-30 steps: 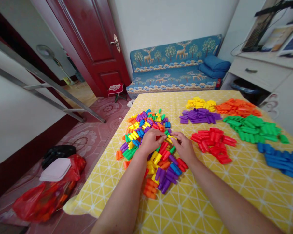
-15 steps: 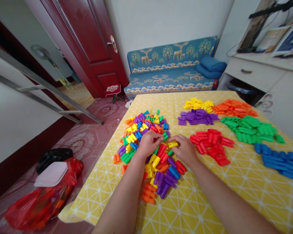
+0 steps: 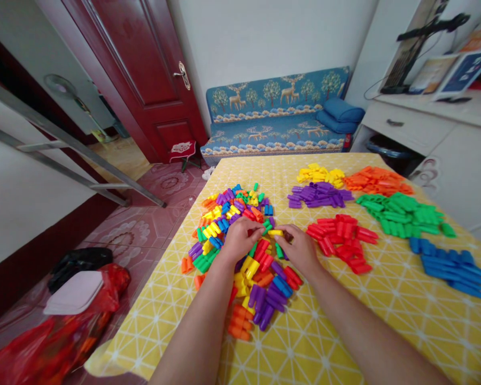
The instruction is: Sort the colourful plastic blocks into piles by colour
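Note:
My right hand [image 3: 300, 248] pinches a small yellow plastic building block [image 3: 275, 232] between thumb and fingers, at the right side of a mixed heap of coloured blocks [image 3: 214, 229]. Just left of it, my left hand [image 3: 240, 240] is over the heap with thumb and index finger closed. A green block [image 3: 267, 226] shows right at the left fingertips; whether they grip it I cannot tell. Purple blocks [image 3: 266, 305] and orange blocks [image 3: 240, 322] lie at the heap's near end, between my forearms.
Sorted piles lie on the yellow tablecloth [image 3: 304, 342]: red [image 3: 344, 240], green [image 3: 404, 214], blue [image 3: 451, 264], purple [image 3: 320, 195], yellow [image 3: 320, 175] and orange [image 3: 379, 182]. A blue sofa [image 3: 272, 123] stands beyond. Red bags [image 3: 44, 342] lie on the floor at left.
My right hand has brought the yellow block slightly left, nearer the left fingertips, and the block now points left. The whole view has shifted a little; the left hand keeps its pinch.

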A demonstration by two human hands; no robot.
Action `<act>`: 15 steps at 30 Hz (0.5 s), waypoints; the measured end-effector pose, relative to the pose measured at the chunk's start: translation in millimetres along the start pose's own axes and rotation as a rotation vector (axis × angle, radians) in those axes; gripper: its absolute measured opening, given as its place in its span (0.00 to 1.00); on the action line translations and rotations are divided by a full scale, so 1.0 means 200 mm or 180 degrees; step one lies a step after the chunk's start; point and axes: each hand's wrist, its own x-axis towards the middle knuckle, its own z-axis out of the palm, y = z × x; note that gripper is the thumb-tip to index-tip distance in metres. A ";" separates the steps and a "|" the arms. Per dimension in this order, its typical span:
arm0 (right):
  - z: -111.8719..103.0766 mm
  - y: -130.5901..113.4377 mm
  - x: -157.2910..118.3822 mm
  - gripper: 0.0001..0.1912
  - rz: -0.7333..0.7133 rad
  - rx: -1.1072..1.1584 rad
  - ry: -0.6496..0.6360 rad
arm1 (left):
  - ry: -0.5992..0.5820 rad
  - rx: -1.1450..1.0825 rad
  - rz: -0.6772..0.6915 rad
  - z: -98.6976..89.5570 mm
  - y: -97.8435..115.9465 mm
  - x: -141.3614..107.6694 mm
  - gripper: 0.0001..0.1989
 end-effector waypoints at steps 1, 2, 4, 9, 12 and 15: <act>0.00 0.00 0.00 0.11 0.0074 0.0190 0.0052 | 0.0000 -0.0005 0.0008 0.00 0.00 0.00 0.08; 0.01 0.00 0.00 0.12 0.0177 0.0413 0.0109 | 0.0005 -0.0013 0.0017 0.00 0.00 0.00 0.08; 0.01 0.00 0.00 0.15 0.0403 0.0860 0.0213 | 0.0023 -0.0029 0.0033 0.00 -0.01 0.00 0.08; 0.02 0.00 0.00 0.15 0.0551 0.1350 0.0285 | 0.0051 -0.0032 0.0013 0.01 -0.01 0.00 0.08; 0.01 -0.02 0.00 0.16 0.0576 0.1292 0.0413 | 0.0054 -0.0002 -0.0028 0.01 -0.01 0.00 0.08; 0.00 -0.03 0.01 0.16 0.0616 0.1208 0.0571 | 0.0010 0.0006 -0.0050 0.01 -0.01 0.00 0.08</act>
